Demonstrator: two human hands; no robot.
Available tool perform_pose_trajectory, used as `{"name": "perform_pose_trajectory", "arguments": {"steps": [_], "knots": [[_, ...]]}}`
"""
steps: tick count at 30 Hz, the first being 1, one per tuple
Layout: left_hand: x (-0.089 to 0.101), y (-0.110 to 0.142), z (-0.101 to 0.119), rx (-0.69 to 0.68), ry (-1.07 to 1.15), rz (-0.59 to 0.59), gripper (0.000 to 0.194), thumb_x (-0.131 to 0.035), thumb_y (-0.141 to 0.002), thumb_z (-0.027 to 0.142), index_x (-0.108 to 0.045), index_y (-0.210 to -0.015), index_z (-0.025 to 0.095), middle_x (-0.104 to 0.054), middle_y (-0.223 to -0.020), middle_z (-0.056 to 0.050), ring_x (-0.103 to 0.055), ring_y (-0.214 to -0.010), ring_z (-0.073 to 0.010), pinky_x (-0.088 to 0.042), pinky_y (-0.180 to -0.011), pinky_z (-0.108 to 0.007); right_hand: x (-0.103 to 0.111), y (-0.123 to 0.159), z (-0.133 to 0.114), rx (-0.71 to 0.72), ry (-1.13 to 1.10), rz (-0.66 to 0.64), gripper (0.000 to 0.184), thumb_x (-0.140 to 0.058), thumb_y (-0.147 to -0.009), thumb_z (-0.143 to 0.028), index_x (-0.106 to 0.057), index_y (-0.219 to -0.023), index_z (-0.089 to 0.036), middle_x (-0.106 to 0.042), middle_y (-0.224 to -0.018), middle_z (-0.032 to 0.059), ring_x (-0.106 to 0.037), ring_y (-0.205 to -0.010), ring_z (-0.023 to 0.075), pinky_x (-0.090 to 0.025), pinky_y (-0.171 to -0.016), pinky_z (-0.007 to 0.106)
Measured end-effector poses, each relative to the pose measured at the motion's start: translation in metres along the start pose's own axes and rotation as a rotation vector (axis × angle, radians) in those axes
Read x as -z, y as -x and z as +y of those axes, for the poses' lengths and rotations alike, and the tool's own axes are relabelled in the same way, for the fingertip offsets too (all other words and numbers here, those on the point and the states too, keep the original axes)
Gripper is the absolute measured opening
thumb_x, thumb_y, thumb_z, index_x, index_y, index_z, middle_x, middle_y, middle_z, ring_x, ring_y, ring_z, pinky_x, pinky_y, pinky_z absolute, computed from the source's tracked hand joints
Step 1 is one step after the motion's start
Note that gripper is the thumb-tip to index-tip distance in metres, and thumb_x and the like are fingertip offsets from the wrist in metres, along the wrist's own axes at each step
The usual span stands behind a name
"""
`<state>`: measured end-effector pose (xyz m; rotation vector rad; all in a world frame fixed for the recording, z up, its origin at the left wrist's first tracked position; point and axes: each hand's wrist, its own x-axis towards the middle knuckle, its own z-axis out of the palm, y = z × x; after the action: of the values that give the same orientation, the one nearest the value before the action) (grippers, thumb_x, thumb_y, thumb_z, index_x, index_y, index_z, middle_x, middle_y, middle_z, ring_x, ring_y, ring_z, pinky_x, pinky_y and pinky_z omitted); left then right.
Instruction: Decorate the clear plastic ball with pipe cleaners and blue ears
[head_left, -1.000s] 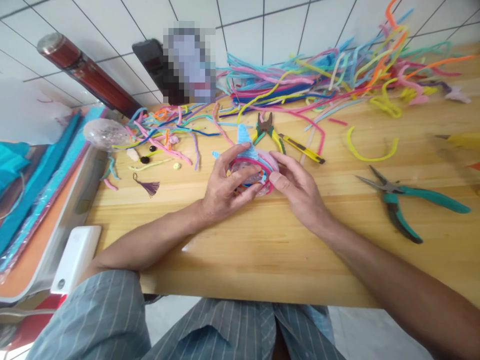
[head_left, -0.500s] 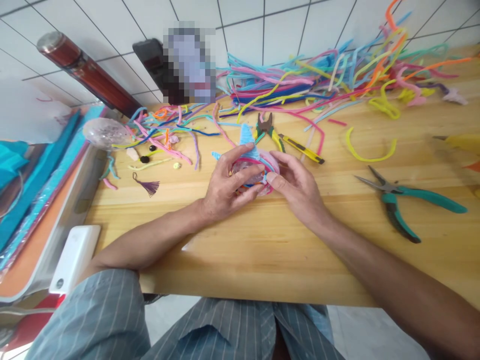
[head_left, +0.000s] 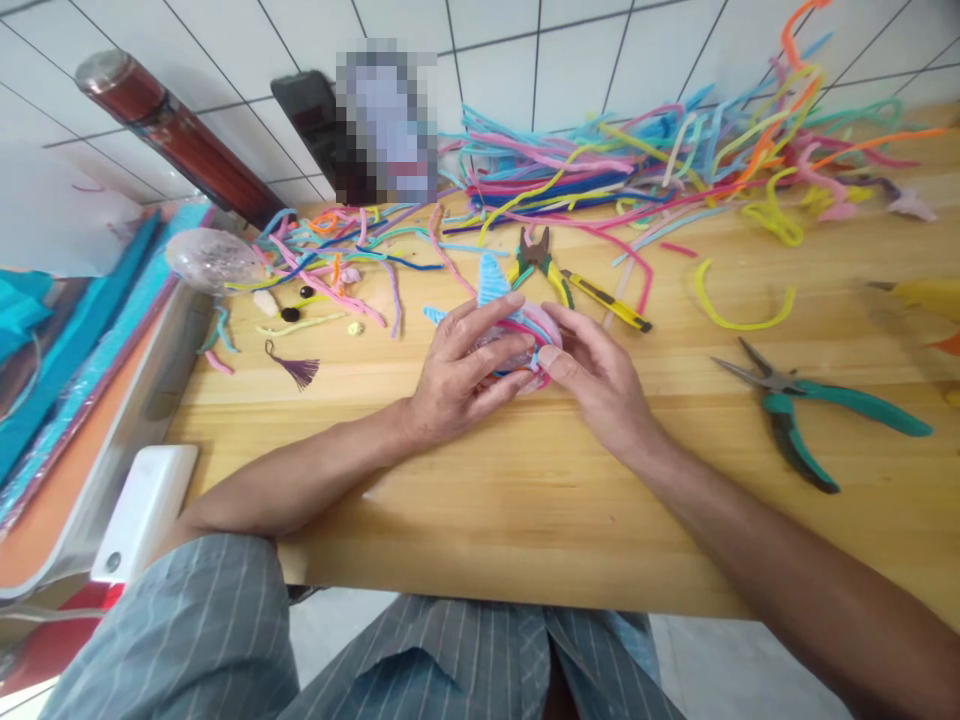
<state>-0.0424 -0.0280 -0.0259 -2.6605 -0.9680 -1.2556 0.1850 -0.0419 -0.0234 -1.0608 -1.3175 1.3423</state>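
Between my hands is a rounded pipe-cleaner craft (head_left: 551, 325) with pink, lilac and blue strands around a clear body and a light-blue pointed piece standing up at its top. My left hand (head_left: 469, 370) lies over its left side, fingers wrapped across the front. My right hand (head_left: 600, 375) grips the right edge, thumb pressed on the strands near the left fingertips. Much of the craft is hidden by my fingers. Just behind it lie yellow-handled pliers (head_left: 534, 262) and a yellow utility knife (head_left: 609, 301).
Teal-handled needle-nose pliers (head_left: 795, 385) lie open at the right. Loose pipe cleaners (head_left: 555, 170) heap along the tiled wall. A purple tassel (head_left: 296, 370), a clear glittery ball (head_left: 210, 262), a red-brown flask (head_left: 180, 140) and a white power bank (head_left: 146, 510) are on the left.
The view has shifted slightly. Both hands keep nearly the same hold on the craft, with the left fingers a little further over its front.
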Motion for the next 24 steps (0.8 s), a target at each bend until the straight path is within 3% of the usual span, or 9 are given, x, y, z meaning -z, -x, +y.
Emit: {"name": "perform_pose_trajectory", "arguments": {"steps": [4, 12, 16, 20, 22, 24], "knots": [[-0.001, -0.006, 0.003, -0.05, 0.004, 0.042, 0.029, -0.066, -0.115, 0.039, -0.067, -0.141, 0.025, -0.075, -0.155, -0.016, -0.073, -0.142, -0.0238, -0.057, -0.123, -0.047, 0.002, -0.001, 0.0, 0.001, 0.01, -0.015, 0.067, -0.082, -0.095, -0.069, -0.07, -0.151, -0.034, -0.071, -0.162, 0.0094, -0.069, -0.147, 0.0337, -0.058, -0.127, 0.056], [-0.002, -0.004, -0.003, -0.042, 0.02, -0.001, 0.029, -0.062, -0.117, 0.041, -0.064, -0.141, 0.026, -0.077, -0.153, -0.015, -0.074, -0.142, -0.0248, -0.057, -0.122, -0.052, 0.0, -0.002, 0.007, 0.022, 0.126, 0.015, 0.071, -0.074, -0.098, -0.074, -0.066, -0.156, -0.033, -0.068, -0.164, 0.0109, -0.066, -0.15, 0.0336, -0.058, -0.126, 0.055], [-0.003, -0.004, -0.004, -0.019, 0.058, 0.021, 0.028, -0.067, -0.115, 0.037, -0.065, -0.141, 0.026, -0.077, -0.154, -0.015, -0.075, -0.14, -0.0251, -0.056, -0.121, -0.05, 0.013, -0.003, -0.026, 0.029, 0.263, 0.063, 0.066, -0.077, -0.099, -0.068, -0.068, -0.152, -0.031, -0.067, -0.164, 0.0116, -0.066, -0.15, 0.0337, -0.061, -0.122, 0.054], [-0.004, -0.003, -0.005, 0.018, 0.09, 0.01, 0.03, -0.069, -0.113, 0.036, -0.065, -0.142, 0.029, -0.076, -0.156, -0.012, -0.075, -0.14, -0.0266, -0.052, -0.125, -0.052, 0.064, 0.008, -0.086, 0.091, 0.507, 0.208, 0.037, -0.079, -0.101, -0.04, -0.08, -0.135, -0.025, -0.08, -0.144, 0.0089, -0.075, -0.133, 0.0285, -0.061, -0.118, 0.053], [-0.004, -0.003, -0.005, 0.035, 0.097, 0.0, 0.03, -0.068, -0.113, 0.036, -0.065, -0.142, 0.029, -0.076, -0.156, -0.011, -0.075, -0.14, -0.0273, -0.051, -0.126, -0.053, 0.109, 0.021, -0.101, 0.162, 0.698, 0.422, 0.03, -0.077, -0.103, -0.033, -0.084, -0.13, -0.025, -0.083, -0.136, 0.0086, -0.078, -0.127, 0.0259, -0.062, -0.114, 0.05], [-0.005, -0.003, -0.005, 0.044, 0.105, 0.004, 0.028, -0.068, -0.113, 0.037, -0.065, -0.14, 0.029, -0.077, -0.153, -0.011, -0.075, -0.14, -0.027, -0.052, -0.125, -0.053, 0.163, 0.036, -0.097, 0.232, 0.877, 0.684, 0.032, -0.075, -0.104, -0.029, -0.083, -0.134, -0.02, -0.083, -0.136, 0.0152, -0.08, -0.126, 0.0269, -0.061, -0.11, 0.048]]}}
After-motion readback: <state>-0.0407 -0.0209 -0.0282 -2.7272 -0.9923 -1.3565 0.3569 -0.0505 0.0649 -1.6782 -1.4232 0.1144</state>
